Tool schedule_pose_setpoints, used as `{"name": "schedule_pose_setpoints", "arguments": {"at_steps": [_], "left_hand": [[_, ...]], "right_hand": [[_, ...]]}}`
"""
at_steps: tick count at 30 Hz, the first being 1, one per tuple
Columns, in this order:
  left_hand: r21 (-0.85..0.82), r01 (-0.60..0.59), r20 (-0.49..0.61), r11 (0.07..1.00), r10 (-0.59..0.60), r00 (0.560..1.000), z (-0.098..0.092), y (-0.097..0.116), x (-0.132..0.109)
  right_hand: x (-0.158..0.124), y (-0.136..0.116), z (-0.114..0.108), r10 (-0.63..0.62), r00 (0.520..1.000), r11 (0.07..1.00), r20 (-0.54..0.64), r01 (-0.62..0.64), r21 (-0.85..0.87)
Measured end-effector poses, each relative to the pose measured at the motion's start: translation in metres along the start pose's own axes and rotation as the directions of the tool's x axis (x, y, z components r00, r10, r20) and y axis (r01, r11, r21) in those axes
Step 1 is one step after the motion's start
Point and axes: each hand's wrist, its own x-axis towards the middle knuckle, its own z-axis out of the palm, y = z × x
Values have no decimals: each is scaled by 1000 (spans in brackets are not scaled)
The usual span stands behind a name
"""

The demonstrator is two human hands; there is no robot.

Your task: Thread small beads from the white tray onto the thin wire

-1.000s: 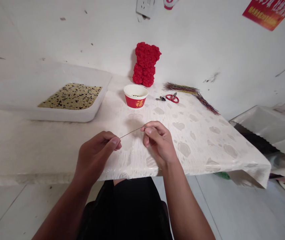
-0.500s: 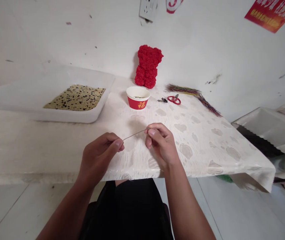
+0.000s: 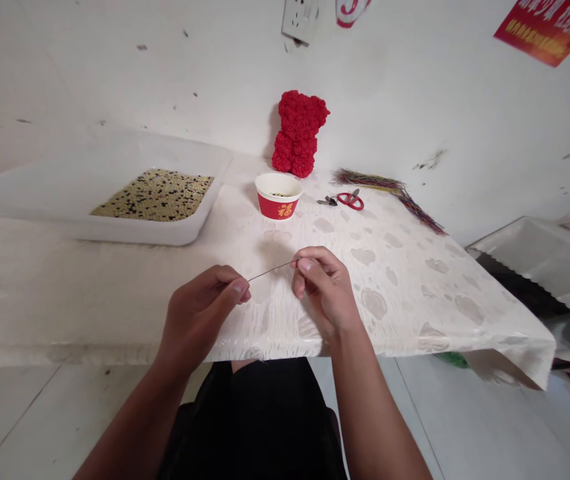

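Note:
A thin dark wire [image 3: 271, 270] stretches between my two hands above the front of the table, rising slightly to the right. Its left end is pinched between the thumb and fingers of my left hand [image 3: 209, 300]. My right hand [image 3: 325, 283] grips the other end between thumb and index finger, with the remaining fingers curled. Beyond the hands stands a red and white paper bowl [image 3: 275, 207] with small beads or grains inside. Right of the bowl lie red-handled scissors [image 3: 351, 201] and a small dark metal tool [image 3: 327, 201], whose kind I cannot make out.
A white plastic tub [image 3: 165, 233] with yellow and black bead-like grains [image 3: 157, 195] stands at the left. A red rose bear [image 3: 301, 133] sits by the wall. Bundles of coloured wires [image 3: 372, 180] lie at the back right. A patterned cloth [image 3: 399, 313] covers the table.
The whole view has shifted slightly, so things appear a little further right. Both hands keep their hold on the wire, with no clear movement of their own.

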Motion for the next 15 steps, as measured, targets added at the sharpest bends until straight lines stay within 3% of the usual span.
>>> {"name": "schedule_pose_setpoints", "arguments": {"at_steps": [15], "left_hand": [[48,-3,5,999,3,1000,-1,0,0]], "right_hand": [[-1,-1,0,-11,1000,1000,-8,11,-12]]}}
